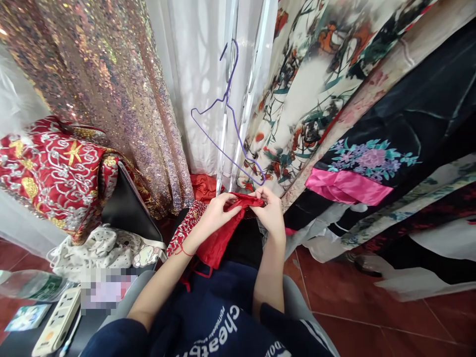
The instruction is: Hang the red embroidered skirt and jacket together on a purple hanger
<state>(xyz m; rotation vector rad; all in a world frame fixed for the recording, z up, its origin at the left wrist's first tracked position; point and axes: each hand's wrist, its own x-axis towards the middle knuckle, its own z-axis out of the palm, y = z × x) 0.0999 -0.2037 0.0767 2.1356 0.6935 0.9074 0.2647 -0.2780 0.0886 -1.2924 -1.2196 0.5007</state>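
A red cloth garment with thin red ties hangs down over my lap. My left hand pinches its upper edge from the left. At the right end of that same edge, my right hand grips the cloth between thumb and fingers. The edge is stretched between both hands. Just beyond them a purple wire hanger hangs in front of white metal poles, its lower right corner close above my right hand. Red patterned fabric lies left of the garment.
Sequined cloth hangs at left, near red embroidered fabric draped over a black chair back. Printed and black garments hang along the right. A power strip and a plastic bottle lie at lower left.
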